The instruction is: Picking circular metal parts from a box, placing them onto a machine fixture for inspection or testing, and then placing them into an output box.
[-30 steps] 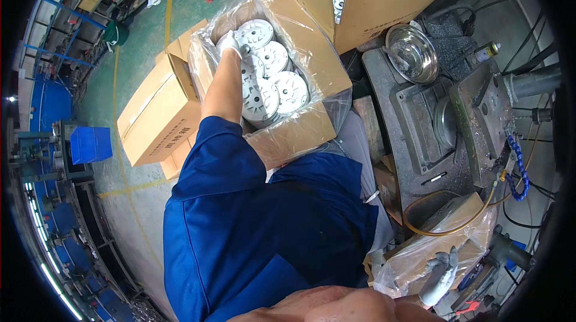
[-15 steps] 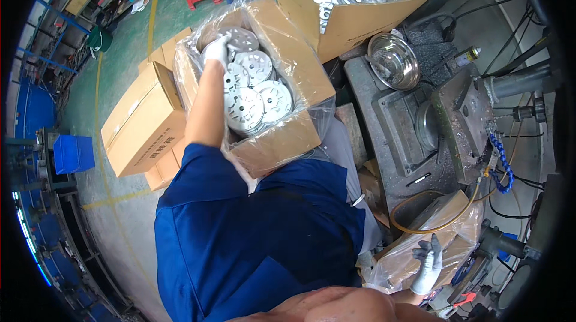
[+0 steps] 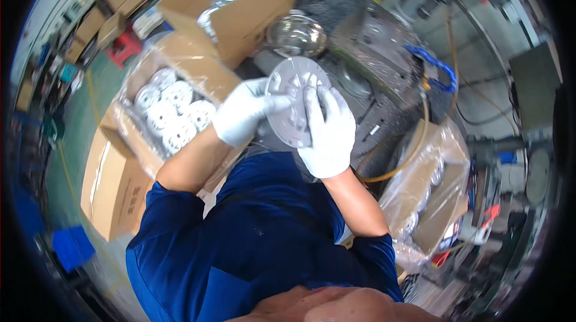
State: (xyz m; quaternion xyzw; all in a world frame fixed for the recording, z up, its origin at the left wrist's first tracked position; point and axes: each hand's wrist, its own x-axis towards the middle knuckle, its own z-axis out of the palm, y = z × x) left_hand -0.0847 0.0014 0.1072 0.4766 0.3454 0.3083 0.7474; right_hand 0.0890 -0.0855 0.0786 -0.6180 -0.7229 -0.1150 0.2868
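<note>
A round grey metal disc (image 3: 290, 123) with cut-outs is held up in front of me, over the edge of the machine table. My left hand (image 3: 241, 115), in a white glove, grips its left side, thumb across the face and the other fingers behind. On the right side, my right hand (image 3: 329, 133), gloved too, is closed on the disc with its fingers over the face. To the left, an open cardboard box (image 3: 139, 145) lined with clear plastic contains several similar discs (image 3: 161, 115).
Behind stands another open box (image 3: 252, 25) of shiny discs. A machine (image 3: 384, 58) with a blue coolant hose (image 3: 441, 70) and a steel bowl (image 3: 297, 35) lies ahead. A plastic-lined box (image 3: 441, 214) with discs sits at right; a closed carton (image 3: 114, 187) at left.
My left hand has left the box, bringing a disc up to the middle. My right hand has come from the lower right onto that disc. The view has turned rightward.
</note>
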